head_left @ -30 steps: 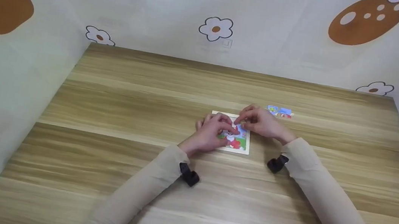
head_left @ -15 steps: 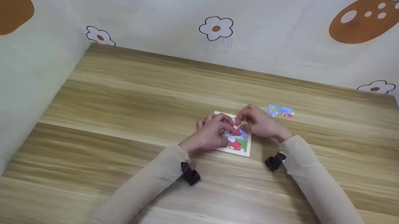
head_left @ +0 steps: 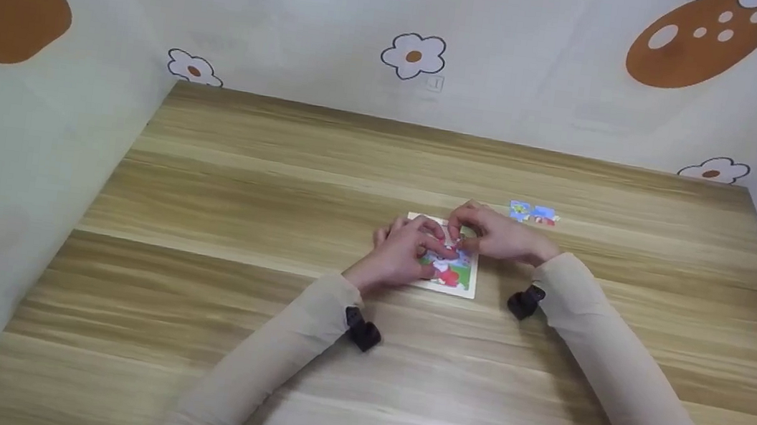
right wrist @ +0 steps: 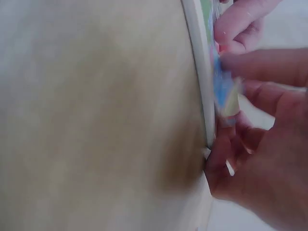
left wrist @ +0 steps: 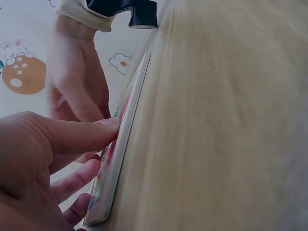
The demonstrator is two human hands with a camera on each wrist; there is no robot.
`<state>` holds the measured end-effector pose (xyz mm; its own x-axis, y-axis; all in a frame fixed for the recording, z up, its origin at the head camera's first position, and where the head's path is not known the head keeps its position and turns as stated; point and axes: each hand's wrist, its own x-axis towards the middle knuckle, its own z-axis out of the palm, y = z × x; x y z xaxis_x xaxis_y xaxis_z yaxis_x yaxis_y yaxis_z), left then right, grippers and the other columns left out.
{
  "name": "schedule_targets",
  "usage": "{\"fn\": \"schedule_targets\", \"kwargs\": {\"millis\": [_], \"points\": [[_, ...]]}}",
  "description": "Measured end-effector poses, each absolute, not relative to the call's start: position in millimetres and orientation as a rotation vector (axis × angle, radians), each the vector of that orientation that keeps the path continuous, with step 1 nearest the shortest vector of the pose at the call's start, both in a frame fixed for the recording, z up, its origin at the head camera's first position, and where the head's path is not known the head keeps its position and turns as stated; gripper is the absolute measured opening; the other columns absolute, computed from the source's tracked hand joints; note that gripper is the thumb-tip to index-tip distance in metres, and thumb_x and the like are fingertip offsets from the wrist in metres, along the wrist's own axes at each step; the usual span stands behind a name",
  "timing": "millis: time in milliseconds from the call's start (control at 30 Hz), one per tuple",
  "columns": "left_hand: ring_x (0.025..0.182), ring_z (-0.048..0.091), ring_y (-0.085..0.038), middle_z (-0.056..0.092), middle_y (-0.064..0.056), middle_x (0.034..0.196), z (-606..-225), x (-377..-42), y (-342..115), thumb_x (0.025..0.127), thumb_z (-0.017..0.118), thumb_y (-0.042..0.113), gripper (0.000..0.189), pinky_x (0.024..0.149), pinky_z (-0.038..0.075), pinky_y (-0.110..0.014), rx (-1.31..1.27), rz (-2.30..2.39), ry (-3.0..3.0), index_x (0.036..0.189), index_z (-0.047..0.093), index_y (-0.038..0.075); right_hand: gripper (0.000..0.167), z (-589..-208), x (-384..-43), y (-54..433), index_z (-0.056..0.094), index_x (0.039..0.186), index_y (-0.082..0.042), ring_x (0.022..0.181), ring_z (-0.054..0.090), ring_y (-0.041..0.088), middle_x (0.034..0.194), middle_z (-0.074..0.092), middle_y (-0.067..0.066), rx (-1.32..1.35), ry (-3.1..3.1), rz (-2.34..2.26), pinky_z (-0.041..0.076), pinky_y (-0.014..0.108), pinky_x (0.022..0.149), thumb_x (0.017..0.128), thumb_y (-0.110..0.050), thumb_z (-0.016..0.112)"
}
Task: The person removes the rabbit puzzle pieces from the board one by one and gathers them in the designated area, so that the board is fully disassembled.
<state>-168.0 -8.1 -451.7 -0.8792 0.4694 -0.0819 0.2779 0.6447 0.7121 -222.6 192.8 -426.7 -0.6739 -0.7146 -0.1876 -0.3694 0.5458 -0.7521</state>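
Puzzle board (head_left: 449, 292) lay on counter (head_left: 281, 179), part-filled; lower pic. looked done, upper R apparently unfinished. R hand (head_left: 497, 234) pinched a blue-yellow pc. (right wrist: 224, 91) at upper R; L hand (head_left: 404, 252), unclenched, rested on board. Approx. two loose pcs. (head_left: 543, 215) lay beyond R hand, unplaced.

Flower-printed wall (head_left: 301, 22) behind wood-grain table (head_left: 244, 185)
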Motion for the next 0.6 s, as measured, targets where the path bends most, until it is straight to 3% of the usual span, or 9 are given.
{"fn": "schedule_targets", "kwargs": {"millis": [267,433,600], "points": [[0.12,0.032,-0.023,0.049,0.007,0.125,-450.7,-171.6,-10.4,0.079,0.076,0.014,0.032,0.095,0.017,-0.047,0.614,1.053,2.588,0.11,0.075,0.022,0.018,-428.6,-224.0,199.9,0.059,0.109,0.001,0.11,0.046,0.027,0.115,0.056,0.014,-0.834,2.226,-1.081,0.033,0.045,0.097,0.092,0.003,0.056],[0.118,0.032,-0.024,0.048,0.005,0.124,-452.4,-170.8,-10.3,0.08,0.075,0.013,0.031,0.094,0.016,-0.048,0.667,1.089,2.567,0.11,0.075,0.022,0.031,-430.1,-222.8,205.7,0.058,0.12,0.0,0.108,0.049,0.027,0.119,0.057,0.014,-0.832,2.252,-1.109,0.036,0.041,0.093,0.09,0.006,0.056],[0.115,0.033,-0.024,0.049,0.006,0.122,-453.7,-168.5,-11.2,0.078,0.076,0.012,0.031,0.093,0.016,-0.046,0.658,1.112,2.578,0.108,0.076,0.022,0.037,-431.2,-221.7,208.5,0.054,0.125,0.001,0.102,0.054,0.028,0.112,0.059,0.017,-0.799,2.286,-1.198,0.04,0.036,0.088,0.088,0.009,0.055]]}}
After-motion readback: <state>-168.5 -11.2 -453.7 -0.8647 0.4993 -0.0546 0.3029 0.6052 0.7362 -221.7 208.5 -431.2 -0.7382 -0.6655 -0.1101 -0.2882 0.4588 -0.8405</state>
